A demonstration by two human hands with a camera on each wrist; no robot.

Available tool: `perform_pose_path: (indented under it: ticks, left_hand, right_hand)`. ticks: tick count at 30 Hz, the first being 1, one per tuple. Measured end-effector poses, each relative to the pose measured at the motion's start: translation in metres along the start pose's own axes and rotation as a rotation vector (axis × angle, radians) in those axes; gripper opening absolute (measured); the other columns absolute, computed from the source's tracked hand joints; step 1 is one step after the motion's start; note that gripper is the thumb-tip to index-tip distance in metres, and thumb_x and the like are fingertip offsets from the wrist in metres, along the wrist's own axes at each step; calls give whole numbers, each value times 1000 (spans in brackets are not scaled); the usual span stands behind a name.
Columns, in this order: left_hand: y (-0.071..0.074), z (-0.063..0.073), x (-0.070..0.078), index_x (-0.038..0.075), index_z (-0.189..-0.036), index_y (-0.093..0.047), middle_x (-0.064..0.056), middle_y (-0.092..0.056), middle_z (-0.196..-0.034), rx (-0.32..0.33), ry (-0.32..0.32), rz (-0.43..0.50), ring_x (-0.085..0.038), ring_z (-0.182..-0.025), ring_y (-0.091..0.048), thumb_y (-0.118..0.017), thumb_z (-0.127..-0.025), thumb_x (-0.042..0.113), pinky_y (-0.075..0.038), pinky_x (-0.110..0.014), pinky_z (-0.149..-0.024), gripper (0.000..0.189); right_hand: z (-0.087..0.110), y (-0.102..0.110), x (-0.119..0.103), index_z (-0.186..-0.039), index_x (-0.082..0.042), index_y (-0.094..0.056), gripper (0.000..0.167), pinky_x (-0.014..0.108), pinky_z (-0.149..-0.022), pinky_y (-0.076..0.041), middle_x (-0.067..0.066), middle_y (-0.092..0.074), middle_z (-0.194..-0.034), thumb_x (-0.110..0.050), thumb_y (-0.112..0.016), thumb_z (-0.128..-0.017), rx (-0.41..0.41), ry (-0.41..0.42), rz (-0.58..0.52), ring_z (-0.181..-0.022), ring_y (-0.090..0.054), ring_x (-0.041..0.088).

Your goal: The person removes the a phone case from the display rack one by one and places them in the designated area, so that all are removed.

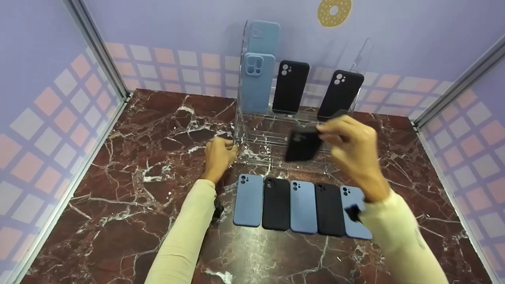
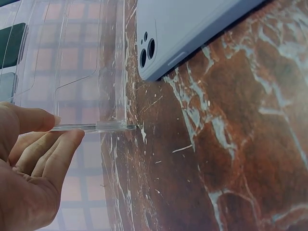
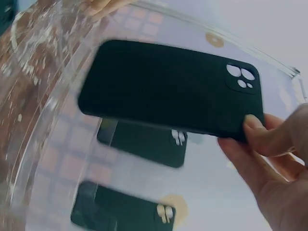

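Note:
My right hand (image 1: 353,148) pinches a black phone case (image 1: 303,146) by its camera-end corner, in the air in front of a clear acrylic stand (image 1: 284,161). In the right wrist view the held case (image 3: 168,86) shows its back and camera cutouts. At the stand's left side, my left hand (image 1: 220,157) pinches the edge of a clear panel (image 2: 91,127) between thumb and fingers. Upright in the stand are a blue case (image 1: 258,86), a black case (image 1: 291,86) and another black case (image 1: 341,92). Behind them on the left stands a further light-blue case (image 1: 266,35).
A row of cases lies on the marbled table (image 1: 130,189) before the stand, alternating blue (image 1: 248,201) and black (image 1: 276,205). My right sleeve partly covers the rightmost blue case (image 1: 359,230). Lilac walls (image 1: 177,23) with metal corner strips enclose the table.

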State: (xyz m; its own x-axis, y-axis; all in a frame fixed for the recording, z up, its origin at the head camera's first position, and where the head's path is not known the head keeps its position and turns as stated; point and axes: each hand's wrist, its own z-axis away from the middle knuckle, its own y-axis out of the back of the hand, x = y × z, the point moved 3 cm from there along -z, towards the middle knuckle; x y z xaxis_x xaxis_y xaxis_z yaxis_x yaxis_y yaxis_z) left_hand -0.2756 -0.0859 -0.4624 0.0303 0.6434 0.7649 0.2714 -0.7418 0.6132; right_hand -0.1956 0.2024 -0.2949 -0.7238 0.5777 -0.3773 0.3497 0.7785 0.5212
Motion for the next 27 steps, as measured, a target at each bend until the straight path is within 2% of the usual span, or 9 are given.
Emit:
perform_pose_path:
  ticks: [4, 8, 11, 13, 17, 19, 22, 27]
  left_hand:
    - [0, 0, 2, 4, -100, -80, -10, -77, -92, 3, -4, -4, -34, -95, -74, -76, -85, 10, -53, -49, -92, 16]
    - [-1, 0, 1, 4, -103, -80, -11, -77, -96, -17, 10, -4, -34, -99, -73, -76, -86, 11, -51, -49, -96, 18]
    - [-1, 0, 0, 3, -106, -79, -11, -77, -99, -34, 12, -1, -33, -99, -73, -75, -88, 12, -50, -48, -98, 21]
    - [-1, 0, 0, 2, -108, -78, -12, -77, -100, -38, 5, 2, -32, -97, -74, -74, -89, 13, -51, -48, -97, 22]
    - [-1, -1, 0, 2, -106, -78, -12, -77, -96, -22, 9, 6, -31, -95, -74, -75, -88, 11, -52, -48, -96, 21]
    - [-2, -1, 0, 3, -104, -79, -11, -77, -94, -12, 14, 6, -32, -96, -74, -76, -86, 11, -52, -47, -96, 19]
    - [-2, -2, 0, 3, -103, -79, -11, -77, -94, -9, 15, 3, -32, -96, -74, -76, -86, 11, -52, -47, -96, 19]
    - [-1, -1, 0, 4, -105, -79, -10, -77, -99, -29, 19, 2, -34, -101, -72, -75, -87, 12, -49, -48, -99, 20]
  right_hand:
    - [22, 28, 8, -85, 6, -75, 37, 9, -66, -50, 13, -74, -84, 35, -66, -63, -80, -93, 73, -71, -66, 17]
    - [40, 53, 20, -84, 4, -75, 34, 5, -63, -45, 12, -74, -83, 32, -71, -65, -131, -182, 192, -67, -61, 12]
    - [53, 68, 32, -84, 0, -77, 32, 7, -58, -40, 10, -74, -80, 27, -73, -66, -161, -247, 278, -64, -59, 14]
    - [61, 77, 43, -84, -2, -78, 30, 13, -58, -38, 10, -74, -80, 23, -75, -66, -187, -287, 325, -63, -60, 20]
    - [76, 91, 72, -86, -2, -78, 29, 18, -59, -39, 17, -75, -83, 19, -71, -67, -272, -441, 364, -70, -66, 32]
    - [83, 96, 87, -87, -1, -78, 30, 20, -59, -40, 20, -75, -85, 18, -67, -67, -317, -521, 377, -74, -67, 35]
    - [93, 103, 106, -88, 0, -78, 29, 27, -57, -41, 23, -74, -88, 16, -67, -67, -375, -599, 396, -74, -64, 33]
    - [105, 111, 133, -88, 1, -78, 19, 33, -55, -41, 25, -74, -87, 8, -74, -72, -435, -649, 403, -65, -59, 23]
